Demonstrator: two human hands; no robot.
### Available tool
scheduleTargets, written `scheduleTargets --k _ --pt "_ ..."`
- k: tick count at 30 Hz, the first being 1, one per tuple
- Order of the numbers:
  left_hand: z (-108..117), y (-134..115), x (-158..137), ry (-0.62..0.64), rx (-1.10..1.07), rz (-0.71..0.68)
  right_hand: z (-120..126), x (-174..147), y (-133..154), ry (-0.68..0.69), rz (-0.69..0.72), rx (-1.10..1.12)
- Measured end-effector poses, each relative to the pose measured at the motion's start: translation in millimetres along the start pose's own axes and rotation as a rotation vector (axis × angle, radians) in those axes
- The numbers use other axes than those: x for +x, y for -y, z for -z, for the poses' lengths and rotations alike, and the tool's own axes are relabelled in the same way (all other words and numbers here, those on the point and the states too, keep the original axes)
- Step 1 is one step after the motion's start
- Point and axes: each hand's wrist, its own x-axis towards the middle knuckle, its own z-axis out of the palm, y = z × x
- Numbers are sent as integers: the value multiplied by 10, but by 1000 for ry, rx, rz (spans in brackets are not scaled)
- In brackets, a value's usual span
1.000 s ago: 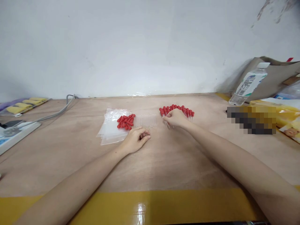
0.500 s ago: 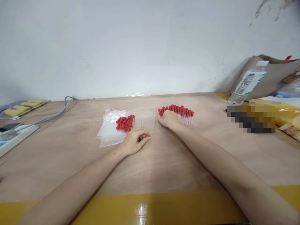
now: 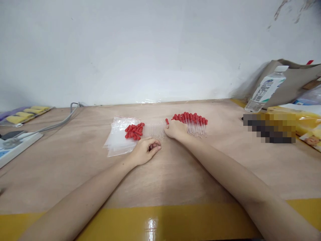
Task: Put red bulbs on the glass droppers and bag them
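My right hand (image 3: 175,129) is closed, with a red rubber bulb (image 3: 167,121) showing at its fingertips. The bulb looks like the top of a dropper whose tube the fingers hide. Close by on the left lies a row of thin clear tubes (image 3: 153,130). On its other side is a bunch of clear droppers (image 3: 197,128) with red bulbs, partly covered by the hand. My left hand (image 3: 145,150) rests on the table with loosely curled fingers, thumb apart and nothing visible in them. Just beyond it, loose red bulbs (image 3: 134,131) are piled on clear plastic bags (image 3: 117,135).
The wooden table (image 3: 140,187) has a yellow strip along its front edge. A power strip (image 3: 20,149) with a grey cable and a packet of yellow items (image 3: 23,115) are at left. At right a water bottle (image 3: 267,88) leans on a grey bag (image 3: 298,78), near yellow packaging (image 3: 298,117).
My right hand has moved left from the red-bulbed droppers toward the clear tubes. A red bulb now shows at its fingertips. My left hand stays where it was.
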Motion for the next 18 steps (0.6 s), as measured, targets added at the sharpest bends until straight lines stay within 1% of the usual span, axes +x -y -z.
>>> scheduleTargets --k 5,8,11,13,15,16,18 --pt "-9 1 -4 -4 5 -1 7 29 63 63 -10 4" --pt "-10 -8 -14 -5 12 -13 10 34 71 74 -12 27" --pt "29 27 -16 -65 63 -12 39 11 29 56 -6 59" --pt "99 94 -5 -164 161 1 73 -34 -44 47 50 96" --pt "209 185 10 -274 304 14 106 -112 -157 30 152 157" --pt "276 232 15 -306 374 27 116 -163 -226 13 216 195" --pt "420 312 17 -306 485 65 117 -277 -379 -34 343 269"
